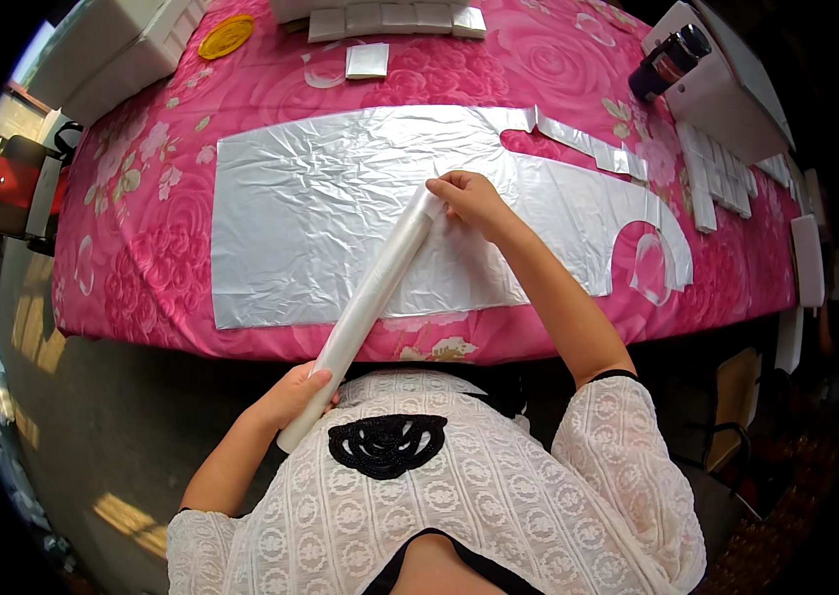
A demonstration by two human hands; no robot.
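A long, narrow strip of translucent white plastic film [365, 302], rolled or folded, slants between my two hands. Its lower end is wrapped by the fingers of my left hand [290, 395], beyond the table's front edge. At the upper end, my right hand [467, 203] pinches the strip between thumb and fingers. Beneath it, a thin silvery-white plastic apron [280, 218] lies spread and creased on the table, its neck and strap cut-outs toward the right. The strip crosses over the apron's front edge. Whether the strip is a roll or a folded piece I cannot tell.
A pink floral tablecloth [142, 268] covers the table. At the back sit a row of folded plastic packets [394, 20], a single packet [367, 60] and a yellow disc [226, 37]. White boxes [107, 59] stand back left. To the right are a dark bottle [669, 62] and more packets [715, 174].
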